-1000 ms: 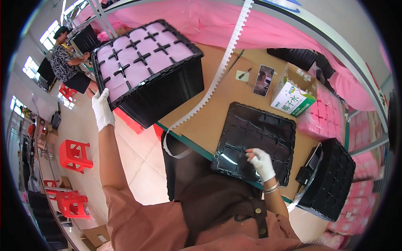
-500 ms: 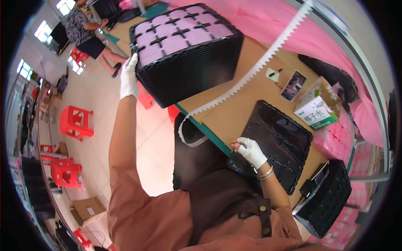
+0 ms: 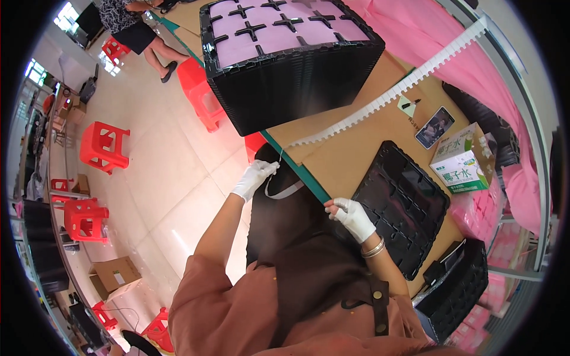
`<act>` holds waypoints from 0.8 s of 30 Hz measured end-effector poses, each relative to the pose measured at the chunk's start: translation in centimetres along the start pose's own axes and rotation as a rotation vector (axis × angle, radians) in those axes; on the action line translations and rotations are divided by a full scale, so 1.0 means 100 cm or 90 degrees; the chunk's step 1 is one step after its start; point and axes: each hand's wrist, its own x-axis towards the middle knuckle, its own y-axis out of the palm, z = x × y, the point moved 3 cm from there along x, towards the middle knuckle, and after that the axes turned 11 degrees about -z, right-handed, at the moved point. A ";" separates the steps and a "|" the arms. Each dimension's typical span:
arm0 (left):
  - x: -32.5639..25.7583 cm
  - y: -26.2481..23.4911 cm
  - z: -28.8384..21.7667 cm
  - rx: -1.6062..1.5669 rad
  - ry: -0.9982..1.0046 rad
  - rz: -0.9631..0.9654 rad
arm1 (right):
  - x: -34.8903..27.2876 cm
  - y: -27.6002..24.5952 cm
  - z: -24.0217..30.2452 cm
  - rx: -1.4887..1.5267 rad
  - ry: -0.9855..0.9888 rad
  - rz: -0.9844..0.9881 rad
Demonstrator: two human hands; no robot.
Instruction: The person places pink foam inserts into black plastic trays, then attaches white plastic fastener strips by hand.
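We list, from the left: red stools [image 3: 98, 142], several, on the floor, well apart from the hands. Left hand [image 3: 257, 180], gloved white, one: just off the bench's near edge, fingers and thumb apparently clamped on the strip [image 3: 389, 95] near its lower end. We judge a flat pinch best there, since so limp a piece would twist readily if caught by one side; the loose tail, looping below the edge, wants to hang free of the sleeve and the edge. Stack [image 3: 297, 98], black, lilac pads on top: on the bench beyond that hand, its near corner overhanging the edge; we would give this corner room when drawing the strip. Strip itself, white, toothed: slanting across the bench [image 3: 341, 163] toward the upper right; a light, even pull should suit it. Right hand [image 3: 352, 219], gloved, fingertips bare: at the edge, fingers bent inward, thumb close; whether they grip anything we cannot tell. We suggest it steady the strip, not the tray [image 3: 404, 207], black, lying just beside it. Then note [image 3: 404, 107], phone [image 3: 434, 127], carton [image 3: 460, 175] and pink pack [image 3: 475, 212], all best left undisturbed.
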 end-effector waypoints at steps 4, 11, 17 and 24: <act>-0.046 0.018 -0.052 -0.593 -0.114 0.263 | 0.007 0.009 -0.001 0.041 -0.027 -0.004; -0.060 0.076 -0.051 -0.562 -0.304 0.372 | 0.028 0.027 -0.001 0.144 -0.038 -0.095; -0.088 0.082 -0.067 -0.667 -0.307 0.301 | 0.012 0.003 0.010 0.137 -0.059 -0.211; -0.082 0.094 -0.109 -0.801 -0.196 0.132 | -0.008 0.018 0.020 0.133 -0.106 -0.115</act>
